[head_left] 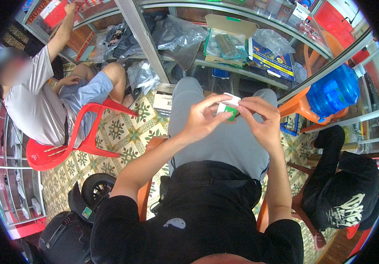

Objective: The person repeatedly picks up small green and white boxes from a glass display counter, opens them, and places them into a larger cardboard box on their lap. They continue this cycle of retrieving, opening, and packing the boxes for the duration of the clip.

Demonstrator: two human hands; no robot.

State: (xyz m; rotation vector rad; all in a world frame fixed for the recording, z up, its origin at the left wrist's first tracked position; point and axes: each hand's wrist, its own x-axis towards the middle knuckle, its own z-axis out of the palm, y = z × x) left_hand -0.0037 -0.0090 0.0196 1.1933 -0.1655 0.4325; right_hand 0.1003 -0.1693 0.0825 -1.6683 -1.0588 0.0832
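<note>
Above my lap, a small white and green box is held between my two hands. My left hand grips it from the left, thumb along its green lower part. On the other side, the fingers of my right hand are pinched together at the box's right edge, near its white top. Whether the box is open or closed at that edge is hidden by my fingers. Under both hands are my grey trousers.
Ahead stands a glass display case holding an open cardboard box, plastic bags and a blue and yellow box. A blue water jug lies at right. One person sits on a red chair at left; another person in black is at right.
</note>
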